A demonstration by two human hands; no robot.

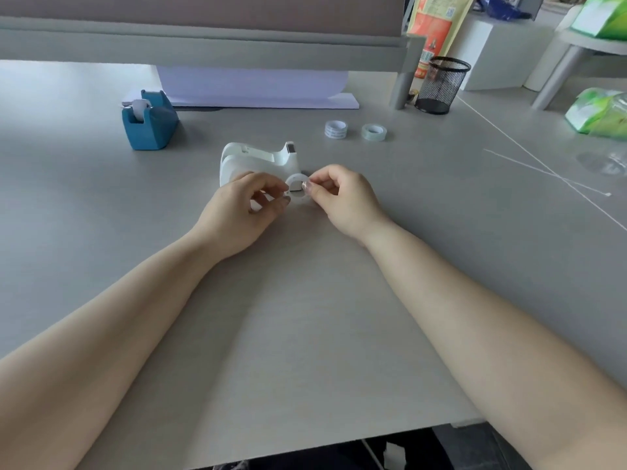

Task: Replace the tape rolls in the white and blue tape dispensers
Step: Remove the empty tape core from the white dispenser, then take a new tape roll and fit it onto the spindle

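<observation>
Both hands, left (237,212) and right (342,198), pinch a small roll (298,189) mid-tabletop beside the white dispenser (258,161); a slipping fingertip could send it rolling away

two tape rolls (354,131) side by side behind-right of near dispenser (258,161), other dispenser (149,122) far left

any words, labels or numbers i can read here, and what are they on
None can be read.
Orange and yellow bag: print and a square code, too blurred.
Tape roll with blue marks on its core: too small.
White dispenser, blue dispenser, clear roll: no text visible.
</observation>
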